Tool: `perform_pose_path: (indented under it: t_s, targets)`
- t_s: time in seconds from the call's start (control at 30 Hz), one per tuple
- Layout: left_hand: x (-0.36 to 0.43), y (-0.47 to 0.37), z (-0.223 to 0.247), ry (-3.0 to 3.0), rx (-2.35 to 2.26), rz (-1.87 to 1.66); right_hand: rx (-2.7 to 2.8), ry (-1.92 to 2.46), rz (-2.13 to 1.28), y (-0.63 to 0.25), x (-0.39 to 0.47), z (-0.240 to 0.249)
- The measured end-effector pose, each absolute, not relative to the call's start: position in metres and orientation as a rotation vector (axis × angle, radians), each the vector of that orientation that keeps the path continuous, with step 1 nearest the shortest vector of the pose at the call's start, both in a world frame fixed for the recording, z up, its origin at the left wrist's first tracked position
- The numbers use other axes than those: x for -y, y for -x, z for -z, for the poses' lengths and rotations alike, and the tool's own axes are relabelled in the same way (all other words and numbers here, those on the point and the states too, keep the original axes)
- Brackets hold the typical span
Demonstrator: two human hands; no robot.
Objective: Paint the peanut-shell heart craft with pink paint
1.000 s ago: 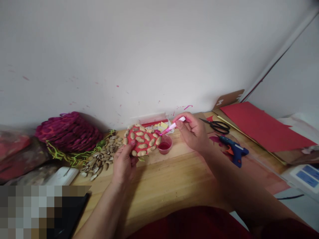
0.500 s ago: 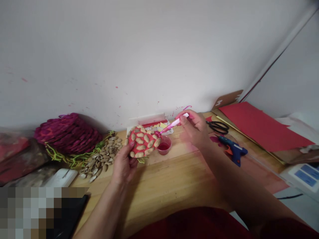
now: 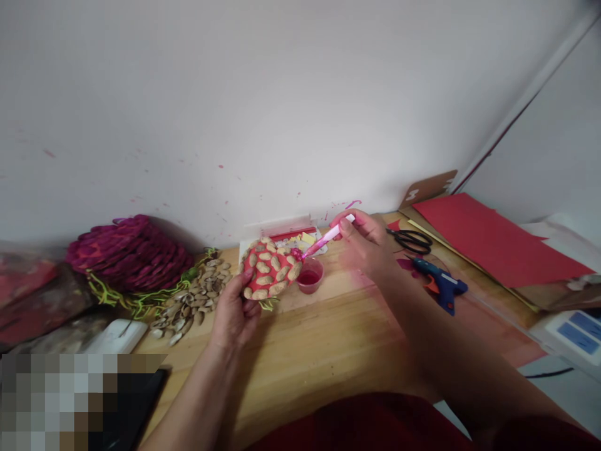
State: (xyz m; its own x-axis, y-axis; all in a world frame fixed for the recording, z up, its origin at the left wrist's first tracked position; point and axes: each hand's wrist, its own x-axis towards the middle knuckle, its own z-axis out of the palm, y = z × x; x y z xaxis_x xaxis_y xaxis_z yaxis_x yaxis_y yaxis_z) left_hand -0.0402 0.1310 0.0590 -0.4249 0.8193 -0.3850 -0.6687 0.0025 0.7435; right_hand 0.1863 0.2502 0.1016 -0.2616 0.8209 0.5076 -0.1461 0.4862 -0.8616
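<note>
My left hand [image 3: 237, 310] grips the lower left edge of a red piece covered with peanut shells [image 3: 267, 269], holding it tilted above the table. My right hand [image 3: 364, 244] pinches the white handle of a paintbrush [image 3: 326, 238] stained pink. Its tip meets the upper right edge of the piece, where a shell is coloured deep pink. Just behind and right of the piece stands a small clear cup of red-pink paint [image 3: 310, 275], partly hidden by it. Most of the fingers of my left hand are behind the piece.
Loose peanut shells [image 3: 197, 300] lie left, beside a stack of purple painted pieces [image 3: 129, 254] with green strands. On the right are black-handled scissors [image 3: 410, 240], a blue glue gun [image 3: 439, 282] and red sheets [image 3: 498, 238]. A white wall [image 3: 282, 125] rises behind.
The shell-covered piece has tilted slightly, its right side a little lower. The brush tip stays at its upper right edge, and both hands keep their holds.
</note>
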Motion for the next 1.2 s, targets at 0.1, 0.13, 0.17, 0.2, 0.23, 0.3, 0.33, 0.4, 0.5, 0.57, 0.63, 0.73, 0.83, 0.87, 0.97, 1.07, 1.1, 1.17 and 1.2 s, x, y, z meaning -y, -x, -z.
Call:
perform_pose_path:
  t_s: [0.1,0.13,0.17,0.2,0.23,0.3,0.33,0.4,0.5,0.57,0.63,0.73,0.83,0.87,0.97,1.07,1.1,1.17,1.2]
  targets:
    - [-0.1308,0.0398,-0.0605,-0.19,-1.118,-1.66,1.555,0.607,-1.015,-0.1868,-0.2499,-0.103]
    - [-0.1307,0.0397,-0.0608,-0.189,-1.12,-1.66,1.547,0.605,-1.005,-0.1869,-0.2496,-0.1037]
    - [-0.1305,0.0397,-0.061,-0.19,-1.121,-1.662,1.542,0.602,-0.998,-0.187,-0.2491,-0.1044]
    - [-0.1304,0.0397,-0.061,-0.189,-1.121,-1.663,1.544,0.599,-0.993,-0.187,-0.2483,-0.1051]
    - [-0.1302,0.0398,-0.0609,-0.189,-1.122,-1.662,1.554,0.599,-0.989,-0.1869,-0.2474,-0.1057]
    - [-0.13,0.04,-0.0605,-0.191,-1.128,-1.659,1.586,0.602,-0.974,-0.1866,-0.2453,-0.1065]
    - [-0.1299,0.0401,-0.0602,-0.193,-1.13,-1.66,1.599,0.603,-0.96,-0.1864,-0.2444,-0.1067]
    - [-0.1302,0.0404,-0.0598,-0.186,-1.131,-1.665,1.601,0.602,-0.939,-0.1864,-0.2434,-0.107]
    - [-0.1311,0.0405,-0.0594,-0.165,-1.121,-1.669,1.583,0.597,-0.947,-0.187,-0.2434,-0.1073]
    - [-0.1315,0.0405,-0.0591,-0.166,-1.116,-1.669,1.595,0.589,-0.963,-0.1871,-0.2436,-0.1074]
    - [-0.1315,0.0404,-0.0586,-0.183,-1.111,-1.669,1.611,0.575,-0.974,-0.1868,-0.2438,-0.1072]
    - [-0.1309,0.0402,-0.0578,-0.194,-1.112,-1.67,1.577,0.565,-0.988,-0.1862,-0.2454,-0.1063]
    - [-0.1302,0.0396,-0.0584,-0.193,-1.107,-1.661,1.517,0.58,-1.011,-0.1862,-0.2483,-0.105]
    - [-0.13,0.0393,-0.0591,-0.189,-1.105,-1.659,1.504,0.582,-1.023,-0.1862,-0.2492,-0.1045]
    - [-0.1297,0.0383,-0.0615,-0.157,-1.111,-1.662,1.475,0.569,-1.068,-0.1857,-0.2507,-0.1029]
    - [-0.1301,0.0375,-0.0634,-0.136,-1.109,-1.675,1.474,0.549,-1.125,-0.1842,-0.2513,-0.1013]
    - [-0.1302,0.0375,-0.0638,-0.134,-1.105,-1.679,1.473,0.549,-1.144,-0.1836,-0.2516,-0.1007]
    - [-0.1304,0.0378,-0.0642,-0.132,-1.096,-1.682,1.444,0.561,-1.169,-0.1824,-0.2525,-0.1]
    - [-0.1303,0.0381,-0.0644,-0.13,-1.092,-1.678,1.431,0.574,-1.166,-0.1819,-0.253,-0.0998]
